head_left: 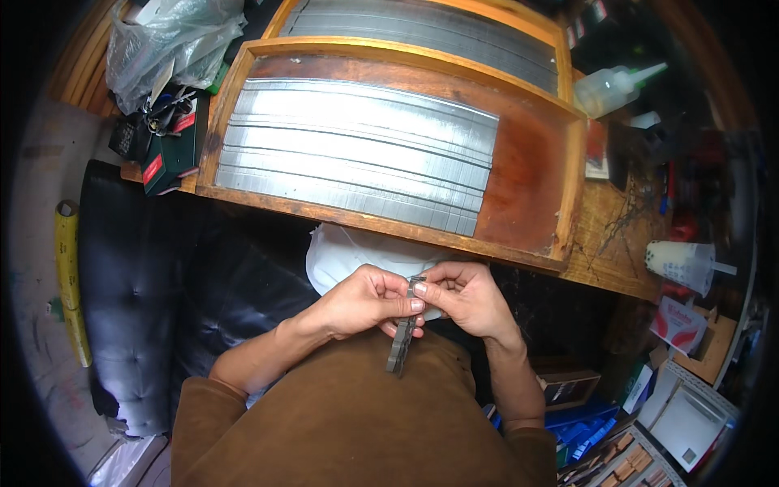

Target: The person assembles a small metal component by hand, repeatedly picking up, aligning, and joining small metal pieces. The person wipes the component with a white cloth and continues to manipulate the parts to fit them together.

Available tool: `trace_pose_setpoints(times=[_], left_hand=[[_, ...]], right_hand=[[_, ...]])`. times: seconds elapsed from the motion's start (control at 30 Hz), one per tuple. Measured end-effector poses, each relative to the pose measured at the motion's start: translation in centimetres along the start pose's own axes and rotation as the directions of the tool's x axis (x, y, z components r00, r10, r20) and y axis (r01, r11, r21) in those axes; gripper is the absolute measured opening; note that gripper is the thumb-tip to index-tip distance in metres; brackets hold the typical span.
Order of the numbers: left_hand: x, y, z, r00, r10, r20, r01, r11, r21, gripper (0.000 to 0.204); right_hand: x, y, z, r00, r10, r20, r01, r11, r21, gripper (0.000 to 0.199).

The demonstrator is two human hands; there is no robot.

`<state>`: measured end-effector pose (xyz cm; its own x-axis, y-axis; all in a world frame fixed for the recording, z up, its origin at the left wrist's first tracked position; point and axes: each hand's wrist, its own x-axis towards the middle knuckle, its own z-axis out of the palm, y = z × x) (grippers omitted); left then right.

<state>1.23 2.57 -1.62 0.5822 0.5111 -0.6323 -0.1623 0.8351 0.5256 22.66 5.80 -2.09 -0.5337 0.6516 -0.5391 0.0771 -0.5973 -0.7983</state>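
Observation:
Just above my lap, my left hand [365, 299] and my right hand [466, 296] meet around a narrow stack of grey metal pieces [399, 345]. The stack hangs down toward my brown shirt, its lower end uneven and stepped. My left thumb presses on the stack's upper part, with other fingers behind it. At the very top, my right thumb and fingers pinch the end. The pieces are too small to tell their exact kind. Beyond my hands is a wooden tray [527, 252] with rows of thin, shiny metal strips [357, 154] packed side by side.
A second wooden tray [560, 49] of strips stands behind. White cloth [333, 252] lies under the tray's front edge. Right are a squeeze bottle [608, 91] and a plastic cup [682, 264]. Left are a plastic bag [170, 49], dark boxes [174, 154] and a black padded seat [130, 284].

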Motion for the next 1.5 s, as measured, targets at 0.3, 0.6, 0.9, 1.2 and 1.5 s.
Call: trace_pose_setpoints(times=[0.3,0.6,0.9,1.2,1.5], left_hand=[[0.2,-0.6,-0.4,0.970,0.109,-0.219,-0.131,0.987,-0.089,0.021],[0.8,-0.9,-0.9,0.937,0.171,-0.305,-0.213,0.970,-0.113,0.021],[0.7,-0.5,-0.7,0.953,0.158,-0.257,-0.220,0.947,-0.235,0.023],[0.8,-0.5,-0.4,0.948,0.152,-0.278,-0.226,0.940,-0.256,0.021],[0.7,-0.5,-0.4,0.950,0.137,-0.281,-0.218,0.934,-0.282,0.021]], right_hand=[[-2.8,-0.4,3.3,0.947,-0.165,-0.277,0.125,0.980,-0.154,0.015],[-4.8,0.5,4.4,0.944,-0.217,-0.250,0.103,0.909,-0.403,0.017],[-4.6,1.9,4.1,0.948,-0.223,-0.226,0.145,0.938,-0.316,0.015],[-4.7,2.5,4.3,0.921,-0.301,-0.247,0.202,0.912,-0.358,0.015],[-5.0,1.6,3.9,0.901,-0.397,-0.174,0.257,0.813,-0.523,0.015]])
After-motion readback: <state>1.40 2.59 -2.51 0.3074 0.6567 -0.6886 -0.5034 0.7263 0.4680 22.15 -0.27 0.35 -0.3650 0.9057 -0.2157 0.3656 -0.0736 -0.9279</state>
